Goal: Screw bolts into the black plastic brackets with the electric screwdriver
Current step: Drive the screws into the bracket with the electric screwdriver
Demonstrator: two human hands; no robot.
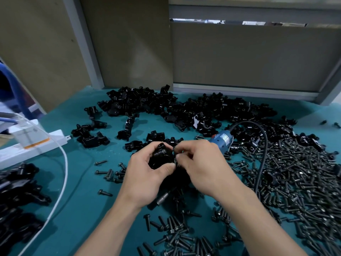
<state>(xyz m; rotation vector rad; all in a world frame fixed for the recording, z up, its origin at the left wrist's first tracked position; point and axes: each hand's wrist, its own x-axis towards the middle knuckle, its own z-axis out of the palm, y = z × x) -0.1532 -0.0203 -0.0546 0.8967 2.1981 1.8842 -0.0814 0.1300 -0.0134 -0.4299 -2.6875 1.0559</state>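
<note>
Through the head camera, we held one black plastic bracket [160,154] in our left hand [147,174], fingers and thumb curled round it, above the middle of the teal surface [83,182] and toward its near edge. Our right hand [201,167] pinched a small dark piece, by our reckoning a bolt [175,160], between thumb and forefinger against the bracket's right side. The hole itself was hidden by the fingers. The electric screwdriver [224,140] lay untouched on the surface just beyond the right hand, and its black cord [264,145] arched toward the right edge. Loose bolts [295,172] were heaped along the right and near edges. A pile of brackets [166,104] ran along the far edge, and more brackets [16,182] lay at the left edge beside a white cable [63,163].

We judged the step to be starting the bolt by hand, before any driving. The next move would call for the bolt to be seated straight in its thread. The right hand would then let go and take up the screwdriver, with the left hand steadying the bracket.
</note>
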